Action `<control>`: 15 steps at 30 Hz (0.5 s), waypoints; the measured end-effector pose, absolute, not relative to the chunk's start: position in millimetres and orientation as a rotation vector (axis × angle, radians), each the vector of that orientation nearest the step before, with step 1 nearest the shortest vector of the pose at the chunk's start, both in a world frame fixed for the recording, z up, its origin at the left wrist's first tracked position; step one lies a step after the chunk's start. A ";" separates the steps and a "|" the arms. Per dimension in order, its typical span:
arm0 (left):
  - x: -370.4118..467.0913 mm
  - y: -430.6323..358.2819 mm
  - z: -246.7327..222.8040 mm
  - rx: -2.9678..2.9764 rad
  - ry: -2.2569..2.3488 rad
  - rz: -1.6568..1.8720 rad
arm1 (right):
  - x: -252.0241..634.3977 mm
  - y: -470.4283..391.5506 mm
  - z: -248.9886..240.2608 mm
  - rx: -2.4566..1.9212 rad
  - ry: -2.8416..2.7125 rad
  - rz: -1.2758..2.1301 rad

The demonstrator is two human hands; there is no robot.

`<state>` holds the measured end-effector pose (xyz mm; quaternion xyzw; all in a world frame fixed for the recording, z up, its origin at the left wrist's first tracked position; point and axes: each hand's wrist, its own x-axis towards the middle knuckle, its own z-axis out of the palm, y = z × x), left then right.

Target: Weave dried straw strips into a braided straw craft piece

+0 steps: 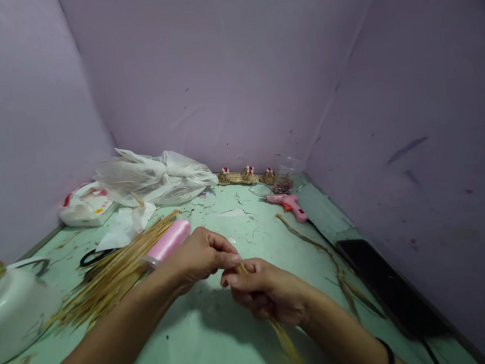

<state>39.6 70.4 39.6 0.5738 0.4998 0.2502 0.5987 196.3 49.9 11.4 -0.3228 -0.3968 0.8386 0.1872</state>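
Note:
A tan strip of dried plant fibre point(290, 349) runs through my right hand point(267, 290), whose fingers are wrapped round it. Its loose end hangs down toward the bottom edge of the picture. My left hand point(209, 254) pinches the upper end of the same strip between thumb and forefinger, close to the right thumb. Both hands are held above the green table point(200, 350). Left of them lie a spool of pink ribbon or thread point(169, 241) and a bundle of similar dried strips point(109, 282).
A white pot point(17, 318) stands at the left edge. Plastic bags point(159, 180) lie at the back left. Small decorated woven pieces point(248, 174) line the back wall. On the right are a pink glue gun point(289, 205), a twisted dry stalk point(320, 249) and a black phone-like slab point(390, 288).

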 end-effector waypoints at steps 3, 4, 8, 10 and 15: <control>39.6 72.3 39.0 1.319 1.155 0.613 | 199.6 49.2 9.6 -0.863 -1.005 2.237; 39.5 72.8 38.8 1.318 1.157 0.616 | 199.8 48.6 9.1 -0.873 -0.993 2.215; 38.7 73.7 39.6 1.318 1.194 0.608 | 198.2 45.9 8.6 -0.942 -1.029 2.120; 37.2 73.6 42.4 1.305 1.214 0.619 | 197.5 45.5 9.4 -0.966 -1.028 2.056; 33.0 72.8 54.0 1.333 1.296 0.648 | 197.8 45.8 10.0 -1.000 -1.040 1.914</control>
